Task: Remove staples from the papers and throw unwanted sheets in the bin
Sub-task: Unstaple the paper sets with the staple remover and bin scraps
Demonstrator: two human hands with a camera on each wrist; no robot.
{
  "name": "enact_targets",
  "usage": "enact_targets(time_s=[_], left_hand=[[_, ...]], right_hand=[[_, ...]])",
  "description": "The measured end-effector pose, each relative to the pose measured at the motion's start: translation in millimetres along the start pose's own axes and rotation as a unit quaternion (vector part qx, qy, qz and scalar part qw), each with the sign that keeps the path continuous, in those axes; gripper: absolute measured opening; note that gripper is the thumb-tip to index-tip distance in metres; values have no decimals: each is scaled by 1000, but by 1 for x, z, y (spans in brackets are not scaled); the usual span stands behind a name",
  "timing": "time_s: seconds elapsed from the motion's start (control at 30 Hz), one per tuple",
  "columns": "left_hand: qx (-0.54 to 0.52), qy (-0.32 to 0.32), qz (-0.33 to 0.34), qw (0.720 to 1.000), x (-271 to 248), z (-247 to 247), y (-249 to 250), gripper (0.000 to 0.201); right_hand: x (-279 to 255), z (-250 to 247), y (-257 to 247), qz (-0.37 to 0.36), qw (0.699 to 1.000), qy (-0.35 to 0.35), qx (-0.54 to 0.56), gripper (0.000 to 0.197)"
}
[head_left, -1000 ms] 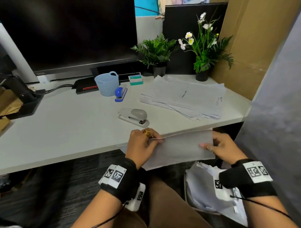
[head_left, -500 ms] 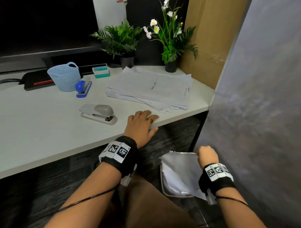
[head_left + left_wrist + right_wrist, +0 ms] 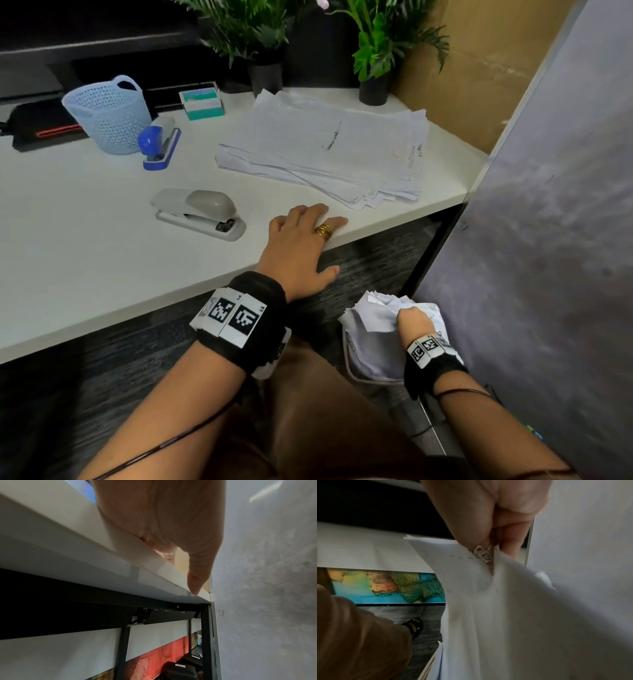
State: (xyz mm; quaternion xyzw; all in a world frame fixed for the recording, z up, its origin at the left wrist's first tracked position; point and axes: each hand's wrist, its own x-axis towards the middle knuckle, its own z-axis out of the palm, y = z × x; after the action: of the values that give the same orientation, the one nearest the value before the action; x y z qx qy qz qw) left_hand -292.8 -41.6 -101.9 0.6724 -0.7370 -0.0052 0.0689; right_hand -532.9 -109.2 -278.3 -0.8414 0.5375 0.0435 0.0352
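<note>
- Nearest, at about 5 o'clock in the head view, the right hand [image 3: 412, 320] is low beside the grey partition [image 3: 548, 240]; its fingers [image 3: 510, 539] are curled and pinch the unwanted sheet [image 3: 471, 574] at its top edge.
- Just under this hand stands the bin [image 3: 352, 368], already stuffed with crumpled paper that rises above its rim. The pinched sheet hangs down into it.
- I judge the sheet as very light and soft: it bends and creases at the pinch and can tear easily. A grip at an edge or corner is enough, but loose paper on a full bin may spring out, so pushing it down seems wise.
- Further, near the centre, the left hand [image 3: 301, 246] lies flat on the front edge of the white desk [image 3: 85, 240], with fingers relaxed and straight and holding nothing.
- At 10 o'clock from this hand sits a grey stapler [image 3: 198, 214], apart from it.
- Beyond, at 1 o'clock, the stack of papers [image 3: 325, 147] waits, loosely fanned.
- Farthest are a blue stapler [image 3: 159, 145], a pale blue basket [image 3: 108, 114] and two potted plants [image 3: 380, 44].
</note>
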Motion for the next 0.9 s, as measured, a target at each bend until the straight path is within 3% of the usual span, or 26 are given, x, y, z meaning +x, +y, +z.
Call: enact_targets(time_s=[0.13,0.23,0.3,0.37,0.43,0.5,0.57,0.6,0.73,0.9], left_hand=[[9,9,-1,1000,1,1,3,80],[8,22,-6,1000,0,4,2,83],[4,34,1,999,-1,6,2,83],[2,43,5,999,-1,7,1,83],[2,50,7,999,-1,9,1,83],[7,64,10,998,0,12,1,82],[12,77,9,997,0,14,2,82],[12,82,9,997,0,15,3,82],[2,91,1,996,0,13,4,84],[-2,85,-15,996,-1,11,6,86]], right_hand=[[0,-4,-1,-36,998,18,-40,37],[3,13,-8,-6,999,33,-32,36],[9,32,-12,31,997,-68,-19,34],[11,47,-11,52,992,-115,-12,39],[8,58,-4,79,993,-78,47,47],[5,58,5,130,988,-17,77,68],[2,56,13,187,972,39,139,92],[3,54,16,206,962,35,177,94],[19,54,22,191,940,-69,276,73],[18,69,12,168,961,-105,194,51]])
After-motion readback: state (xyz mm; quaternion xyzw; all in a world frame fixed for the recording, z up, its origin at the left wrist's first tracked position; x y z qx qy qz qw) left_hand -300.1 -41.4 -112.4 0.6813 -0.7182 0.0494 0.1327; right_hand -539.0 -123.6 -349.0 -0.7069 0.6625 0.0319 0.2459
